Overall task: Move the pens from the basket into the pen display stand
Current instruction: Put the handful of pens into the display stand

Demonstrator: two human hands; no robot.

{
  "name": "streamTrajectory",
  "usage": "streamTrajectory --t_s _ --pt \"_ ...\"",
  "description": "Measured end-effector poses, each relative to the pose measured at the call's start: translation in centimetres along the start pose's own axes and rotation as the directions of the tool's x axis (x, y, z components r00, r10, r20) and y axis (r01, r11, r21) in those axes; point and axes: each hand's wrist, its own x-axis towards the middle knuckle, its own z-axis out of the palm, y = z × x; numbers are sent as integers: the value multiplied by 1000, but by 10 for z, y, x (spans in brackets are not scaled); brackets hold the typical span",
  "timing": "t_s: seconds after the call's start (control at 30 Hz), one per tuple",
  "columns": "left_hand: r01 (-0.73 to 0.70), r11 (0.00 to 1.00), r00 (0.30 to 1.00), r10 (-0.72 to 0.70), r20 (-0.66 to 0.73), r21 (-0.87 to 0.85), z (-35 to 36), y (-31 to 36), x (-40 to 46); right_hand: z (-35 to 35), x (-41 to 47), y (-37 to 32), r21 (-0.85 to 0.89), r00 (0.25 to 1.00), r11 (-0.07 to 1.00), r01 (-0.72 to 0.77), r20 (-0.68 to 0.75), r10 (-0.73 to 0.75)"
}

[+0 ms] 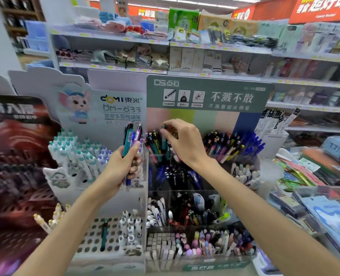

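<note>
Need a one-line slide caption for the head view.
Left hand grips a pen bundle while right hand pinches a teal-capped pen at the stand's top tier.

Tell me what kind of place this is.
Most likely the stationery aisle of a shop. Tiered pen display stands crowd the front, shelves with yellow price tags hold packaged goods behind, and the left hand holds a bunch of pens.

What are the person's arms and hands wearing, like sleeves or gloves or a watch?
Nothing at all, as far as the picture shows. The left hand and the right hand are bare, with no gloves and no rings that I can make out. Both forearms are uncovered right down to the bottom edge of the picture, so no sleeves show, and neither wrist has a watch or bracelet.
</note>
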Motion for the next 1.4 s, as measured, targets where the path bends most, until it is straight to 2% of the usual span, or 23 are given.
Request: streamTrajectory --t_s 0.13,0.2,0.27,0.3,0.4,0.5,0.57,0.6,0.63,0.7,0.77,0.83,1.0,1.13,1.23,1.4 --pt "12 1000 999 -10 40 -28 -6 -2 -8 3 4 6 -216 977 976 -24 201 69" --pt "13 999 999 -12 46 -30 -8 -4 -10 0 11 1 -237 976 971 -22 205 73" --pt "15 999 998 -13 59 -33 -10 -6 -11 -2 12 -16 -69 980 989 -127 146 136" --pt "7 999 997 -4 73 -32 -8 -7 -12 -4 10 -23 41 966 978 -206 169 196" --pt "-35 999 996 35 87 -8 -2 -8 -12 -5 6 -40 259 877 880 -399 389 283" --pt "-28 998 999 30 44 -54 3 -4 -9 -11 7 -42 477 814 666 -574 422 399" --pt "-8 995 1000 6 -20 -99 0 -1 -5 -21 12 -32 574 779 532 -622 385 495" --pt "-2 996 999 -3 -48 -93 -4 -1 -3 -27 13 -25 579 786 545 -607 332 522" --pt "2 997 998 -7 -67 -71 -8 -1 -2 -32 15 -18 550 814 614 -566 254 522" --pt "6 999 997 -9 -82 -31 -16 -3 -1 -36 16 -12 429 901 799 -422 106 420" --pt "1 1000 997 -2 -74 -6 -20 -3 0 -31 14 -12 279 962 921 -273 65 266" --pt "-6 999 999 7 -40 32 -19 0 0 -19 11 -12 124 985 979 -163 73 155" --pt "35 999 997 -34 72 -13 -14 2 0 8 8 -7 -22 998 1000 -22 55 23" --pt "77 990 991 -64 115 -114 -17 2 0 19 6 -4 -282 985 945 164 -1 -172" --pt "73 988 990 -56 127 -135 -18 4 -1 25 5 -5 -301 965 919 257 29 -260" --pt "66 977 992 -42 120 -201 -20 9 2 25 9 -9 -301 964 918 258 141 -224"
